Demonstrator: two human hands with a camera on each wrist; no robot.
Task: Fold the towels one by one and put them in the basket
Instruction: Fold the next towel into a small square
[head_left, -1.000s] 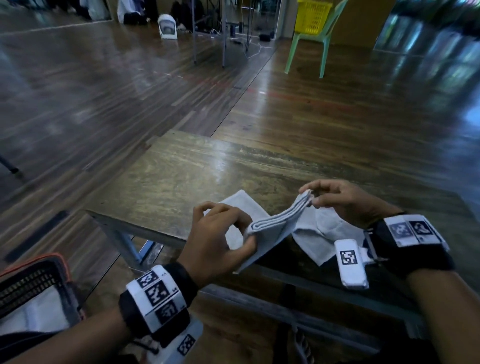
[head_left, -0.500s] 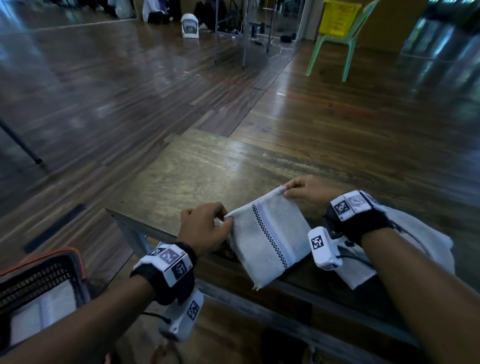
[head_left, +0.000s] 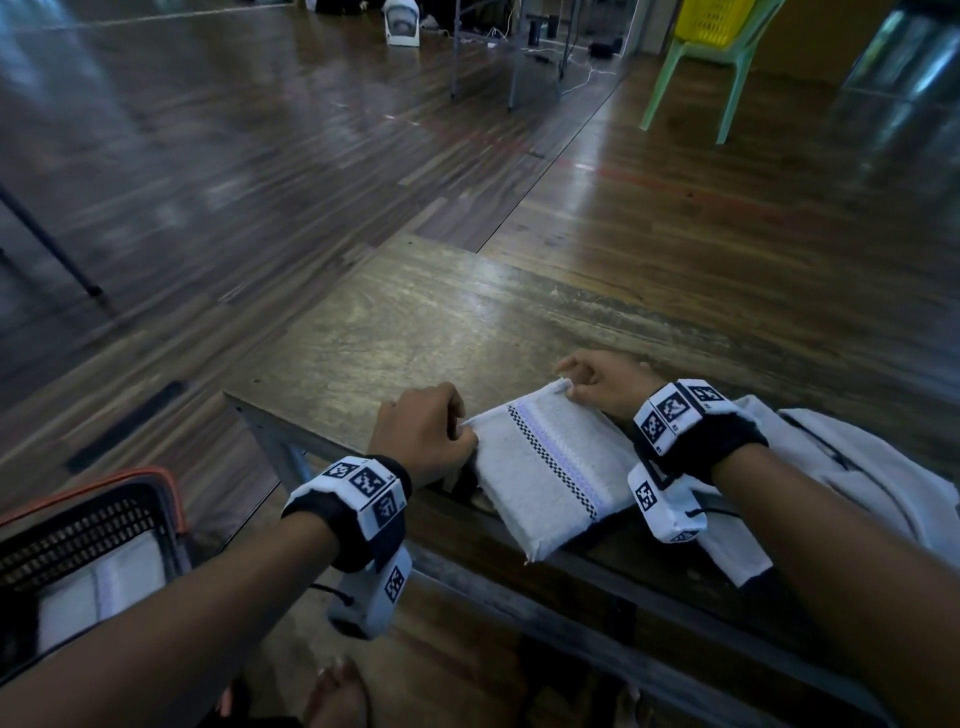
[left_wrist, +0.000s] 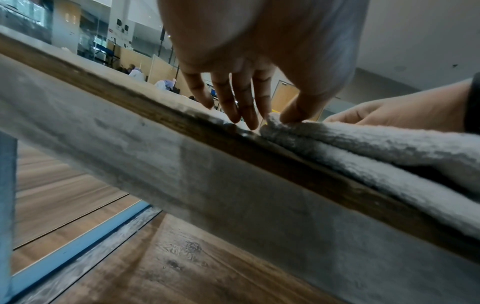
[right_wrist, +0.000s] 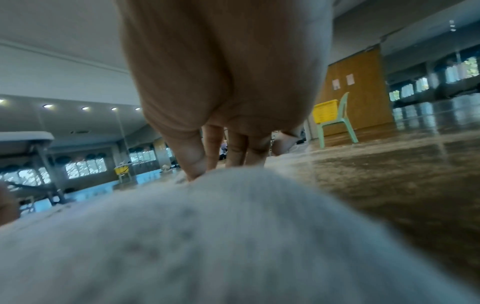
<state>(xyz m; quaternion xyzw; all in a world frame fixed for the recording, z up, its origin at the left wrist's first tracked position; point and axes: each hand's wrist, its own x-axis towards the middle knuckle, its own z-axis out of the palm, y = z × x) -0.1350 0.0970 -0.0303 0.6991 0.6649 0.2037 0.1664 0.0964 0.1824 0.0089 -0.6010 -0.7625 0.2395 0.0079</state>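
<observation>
Wooden table (head_left: 415, 332) bears a folded white towel (head_left: 545, 467) with a checked stripe, its near end overhanging the edge. Left hand (head_left: 421, 441) pinches its left far corner, right hand (head_left: 605, 382) the right far corner. Unfolded towels (head_left: 857, 478) lie beside it; the basket (head_left: 78, 525) sits on the floor, left.

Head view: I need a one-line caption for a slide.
Both hands, left hand and right hand, pinch the far corners of a folded towel on the table.
</observation>
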